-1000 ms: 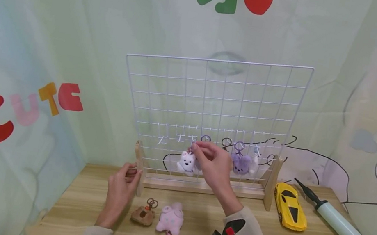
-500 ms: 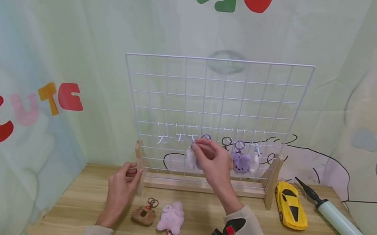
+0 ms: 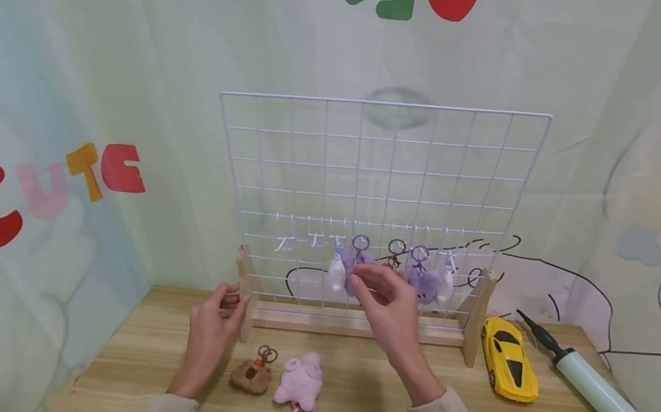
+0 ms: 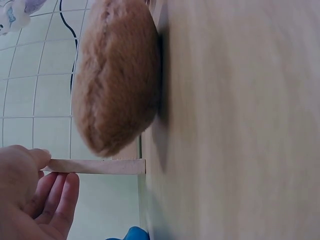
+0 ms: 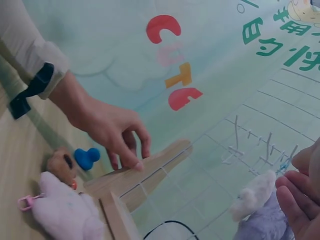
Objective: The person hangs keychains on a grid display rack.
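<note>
A white wire grid rack stands on wooden feet at the back of the table. At its left foot, my left hand pinches the wood between thumb and fingers. A white plush keychain hangs from a hook, turned side-on. Just right of it hangs a purple plush keychain, partly covered by my right hand, whose relaxed fingers hold nothing. Another purple plush keychain and a white one hang farther right. A brown plush keychain and a pink one lie in front.
Bare white hooks project from the grid's left part. Right of the rack lie a yellow toy car and a pale hand pump. A blue knobbed object sits near the left foot. A printed curtain closes off the back.
The white plush keychain has turned side-on and now hangs from its hook. My right hand has let go of it and moved down and right. The left hand stays put.
</note>
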A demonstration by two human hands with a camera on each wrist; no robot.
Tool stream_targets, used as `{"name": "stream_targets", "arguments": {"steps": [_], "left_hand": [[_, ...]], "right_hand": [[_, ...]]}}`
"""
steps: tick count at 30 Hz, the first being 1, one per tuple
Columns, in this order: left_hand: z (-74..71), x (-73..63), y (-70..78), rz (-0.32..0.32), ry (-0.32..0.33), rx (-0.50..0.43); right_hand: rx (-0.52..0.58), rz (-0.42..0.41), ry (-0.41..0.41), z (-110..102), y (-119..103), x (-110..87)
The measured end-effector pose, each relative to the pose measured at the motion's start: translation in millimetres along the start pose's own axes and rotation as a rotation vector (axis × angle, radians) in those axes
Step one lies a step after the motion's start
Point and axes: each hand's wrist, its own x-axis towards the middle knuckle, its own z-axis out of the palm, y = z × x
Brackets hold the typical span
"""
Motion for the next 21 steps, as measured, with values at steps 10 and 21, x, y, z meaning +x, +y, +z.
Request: {"name": "stream_targets", "arguments": {"steps": [10,21], "left_hand": [[0.7,0.3,1.4,-0.011,-0.001,0.006],[1.6,-0.4,0.5,-0.002,0.01,0.003]], "right_hand": [[-0.054,0.037,-0.194,4,37,-34.9],[-0.151,0.073,-0.525,17,75,-65.1]]}}
